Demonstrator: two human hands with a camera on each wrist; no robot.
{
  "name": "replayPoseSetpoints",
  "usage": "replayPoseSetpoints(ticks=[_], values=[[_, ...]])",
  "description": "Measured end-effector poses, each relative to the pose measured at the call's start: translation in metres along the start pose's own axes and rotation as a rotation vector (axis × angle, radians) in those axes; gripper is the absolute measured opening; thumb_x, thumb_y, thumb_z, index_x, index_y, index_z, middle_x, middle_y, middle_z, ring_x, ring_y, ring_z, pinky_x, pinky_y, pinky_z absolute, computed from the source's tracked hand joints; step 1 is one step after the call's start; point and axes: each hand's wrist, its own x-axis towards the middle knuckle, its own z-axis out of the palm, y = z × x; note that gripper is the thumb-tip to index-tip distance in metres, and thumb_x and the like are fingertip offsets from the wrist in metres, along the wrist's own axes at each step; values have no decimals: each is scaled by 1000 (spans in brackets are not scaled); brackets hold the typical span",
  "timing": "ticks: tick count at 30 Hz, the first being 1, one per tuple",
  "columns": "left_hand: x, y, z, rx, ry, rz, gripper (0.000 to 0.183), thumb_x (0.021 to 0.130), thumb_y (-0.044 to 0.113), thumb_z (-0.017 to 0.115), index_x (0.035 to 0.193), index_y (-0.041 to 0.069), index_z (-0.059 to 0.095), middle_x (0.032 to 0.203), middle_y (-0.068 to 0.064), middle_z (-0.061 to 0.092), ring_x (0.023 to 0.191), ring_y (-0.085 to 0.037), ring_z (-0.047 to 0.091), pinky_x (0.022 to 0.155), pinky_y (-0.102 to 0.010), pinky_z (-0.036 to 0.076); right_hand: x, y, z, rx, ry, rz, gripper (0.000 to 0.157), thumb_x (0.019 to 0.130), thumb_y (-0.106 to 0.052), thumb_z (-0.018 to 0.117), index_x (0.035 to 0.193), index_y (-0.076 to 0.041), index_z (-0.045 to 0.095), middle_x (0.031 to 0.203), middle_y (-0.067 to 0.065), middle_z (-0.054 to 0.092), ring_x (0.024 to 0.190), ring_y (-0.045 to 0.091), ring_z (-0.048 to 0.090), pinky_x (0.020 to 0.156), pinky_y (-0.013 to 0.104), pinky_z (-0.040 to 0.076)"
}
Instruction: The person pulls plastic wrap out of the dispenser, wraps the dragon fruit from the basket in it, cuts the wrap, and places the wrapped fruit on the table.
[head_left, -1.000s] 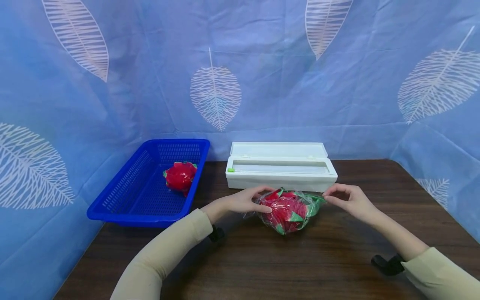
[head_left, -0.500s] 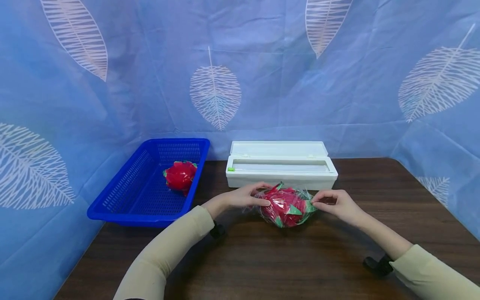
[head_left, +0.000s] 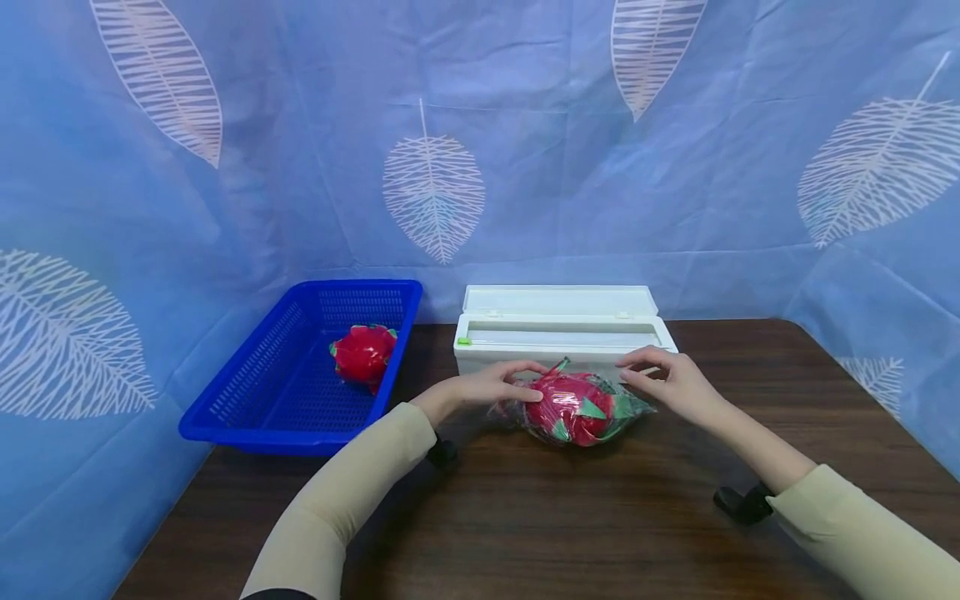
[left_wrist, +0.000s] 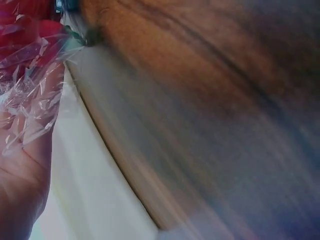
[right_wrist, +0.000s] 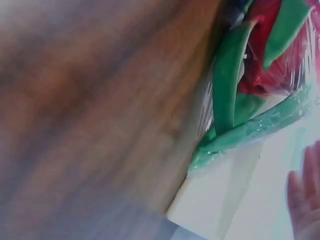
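Observation:
A red dragon fruit (head_left: 566,404) with green scales, possibly artificial, lies wrapped in clear cling film in front of the white box. My left hand (head_left: 487,387) grips its left end, thumb on the near side and fingers behind. In the left wrist view, crinkled cling film (left_wrist: 30,95) overlaps the fingers. My right hand (head_left: 675,383) is just off the fruit's right end, fingers loosely bent with nothing between them. From the right wrist view, green scales (right_wrist: 227,80) show under the film, and that hand (right_wrist: 305,200) is apart from them.
Behind the fruit stands a white cling film dispenser box (head_left: 480,360), lid up, with a green slider (head_left: 464,341). A blue basket (head_left: 285,440) at the left holds another dragon fruit (head_left: 363,354). A leaf-print curtain (head_left: 525,208) hangs behind the dark wooden table (head_left: 562,525).
My right hand has let go of the film at the fruit's right end and moved up and left. The wrapped fruit, with my left hand on it, has shifted slightly back toward the box.

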Motion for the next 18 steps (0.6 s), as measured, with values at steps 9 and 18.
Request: replayPoseSetpoints(ticks=[9,18], values=[[2,2,-2,24,-16,-29,52,95,28,58,143,17,44,129,-9,54,103,-22,56,73,-37,54,23,3,14,30,-81,261,48,100,-30,55,129,9,56,120,25,62,108,37,60,84,45,53],[2,3,-6,39,-13,-23,51,95,28,59,143,16,46,129,-9,54,106,-22,56,76,-36,53,47,-7,19,68,-117,373,39,95,-26,64,113,9,66,106,18,65,93,26,58,74,36,53]])
